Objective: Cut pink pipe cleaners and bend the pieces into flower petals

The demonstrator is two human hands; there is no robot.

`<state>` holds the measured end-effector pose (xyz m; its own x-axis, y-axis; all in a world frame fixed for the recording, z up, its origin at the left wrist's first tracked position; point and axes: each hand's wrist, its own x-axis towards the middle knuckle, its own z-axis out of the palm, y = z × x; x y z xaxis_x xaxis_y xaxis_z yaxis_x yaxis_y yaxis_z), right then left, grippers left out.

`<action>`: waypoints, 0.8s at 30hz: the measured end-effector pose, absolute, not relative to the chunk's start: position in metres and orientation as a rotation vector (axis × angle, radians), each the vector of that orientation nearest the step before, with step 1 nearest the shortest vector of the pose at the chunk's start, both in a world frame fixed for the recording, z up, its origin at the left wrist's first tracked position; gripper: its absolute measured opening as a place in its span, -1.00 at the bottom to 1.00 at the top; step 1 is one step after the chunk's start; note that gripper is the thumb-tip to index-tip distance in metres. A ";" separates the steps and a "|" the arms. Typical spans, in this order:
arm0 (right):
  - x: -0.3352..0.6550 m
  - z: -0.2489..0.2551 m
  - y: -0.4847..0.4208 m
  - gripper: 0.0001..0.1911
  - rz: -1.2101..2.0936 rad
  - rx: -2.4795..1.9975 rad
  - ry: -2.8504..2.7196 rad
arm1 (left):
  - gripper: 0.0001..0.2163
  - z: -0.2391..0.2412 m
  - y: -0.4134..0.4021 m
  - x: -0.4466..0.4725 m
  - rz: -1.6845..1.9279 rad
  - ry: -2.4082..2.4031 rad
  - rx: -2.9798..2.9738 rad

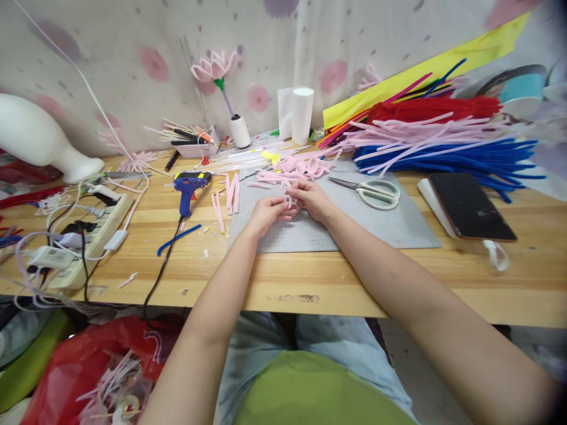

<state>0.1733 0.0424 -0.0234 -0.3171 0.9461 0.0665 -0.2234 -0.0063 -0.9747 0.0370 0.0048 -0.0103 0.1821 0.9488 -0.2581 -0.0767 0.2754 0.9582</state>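
My left hand (267, 213) and my right hand (312, 198) meet over the grey cutting mat (398, 227) in the middle of the wooden table. Both pinch a bent pale pink pipe cleaner (286, 193), whose loop stands up between the fingertips. A small heap of pink pipe cleaner pieces (295, 169) lies just behind the hands. Short pink strips (230, 198) lie to the left of the mat. White-handled scissors (372, 192) rest on the mat to the right of my right hand.
A blue glue gun (189, 188) stands left of the mat, its cord running off the table edge. A power strip (91, 233) with plugs sits far left. A black phone (469, 205) lies at right. Bundles of red, pink and blue pipe cleaners (443, 139) fill the back right.
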 end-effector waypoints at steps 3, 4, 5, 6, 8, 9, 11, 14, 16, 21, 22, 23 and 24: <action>0.174 -0.024 0.043 -0.58 1.496 -0.854 -1.304 | -0.85 -0.010 0.005 0.035 0.930 1.126 1.013; 0.174 -0.024 0.043 -0.59 1.494 -0.859 -1.307 | -0.85 -0.010 0.005 0.034 0.929 1.124 1.017; 0.174 -0.024 0.043 -0.59 1.493 -0.864 -1.307 | -0.84 -0.009 0.004 0.034 0.930 1.122 1.024; 0.174 -0.024 0.043 -0.59 1.493 -0.869 -1.306 | -0.82 -0.009 0.004 0.034 0.930 1.121 1.033; 0.174 -0.023 0.043 -0.61 1.498 -0.872 -1.308 | -0.79 -0.009 0.004 0.034 0.929 1.120 1.053; 0.174 -0.023 0.043 -0.61 1.499 -0.870 -1.310 | -0.78 -0.009 0.004 0.034 0.927 1.118 1.064; 0.173 -0.023 0.042 -0.63 1.505 -0.868 -1.313 | -0.76 -0.009 0.004 0.034 0.917 1.116 1.087; 0.171 -0.024 0.042 -0.64 1.528 -0.878 -1.302 | -0.75 -0.009 0.004 0.035 0.908 1.130 1.107; 0.172 -0.024 0.042 -0.65 1.541 -0.868 -1.300 | -0.75 -0.009 0.004 0.035 0.899 1.144 1.114; 0.180 -0.020 0.045 -0.70 1.618 -0.800 -1.261 | -0.81 -0.010 0.003 0.035 0.845 1.148 1.137; 0.183 -0.019 0.045 -0.71 1.656 -0.782 -1.252 | -0.82 -0.010 0.003 0.035 0.836 1.141 1.139; 0.186 -0.017 0.046 -0.72 1.696 -0.763 -1.249 | -0.82 -0.011 0.003 0.036 0.827 1.131 1.143; 0.188 -0.015 0.047 -0.72 1.736 -0.748 -1.248 | -0.83 -0.011 0.003 0.036 0.817 1.123 1.145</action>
<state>0.1885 0.0468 -0.0154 -0.4610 0.8874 0.0089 -0.2908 -0.1416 -0.9462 0.0360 0.0032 -0.0115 0.2698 0.9289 -0.2535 0.0449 0.2508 0.9670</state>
